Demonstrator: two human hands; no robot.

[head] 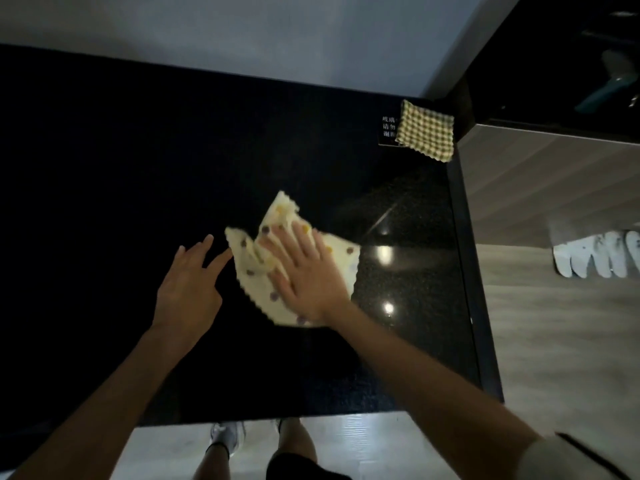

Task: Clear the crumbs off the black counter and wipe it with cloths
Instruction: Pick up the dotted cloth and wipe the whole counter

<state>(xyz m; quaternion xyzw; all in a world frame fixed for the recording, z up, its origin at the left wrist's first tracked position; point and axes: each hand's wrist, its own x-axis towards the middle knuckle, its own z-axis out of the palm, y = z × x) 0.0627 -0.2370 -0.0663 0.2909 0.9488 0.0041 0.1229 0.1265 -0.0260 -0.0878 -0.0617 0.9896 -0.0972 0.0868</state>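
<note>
R hand [308, 275] presses flat on cream polka-dot cloth [341, 258], mid black glossy counter [138, 168]; L hand [188, 282] splayed, empty. Risk: bunched cloth skips crumbs or drops them off right edge.

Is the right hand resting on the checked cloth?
No, the right hand presses flat on the dotted cloth, while the checked cloth lies untouched at the far corner of the counter.

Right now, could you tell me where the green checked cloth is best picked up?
Probably pinch the near right corner of the green checked cloth, coming from the right: it lies flat on the black counter, and that corner reaches its edge.
</note>
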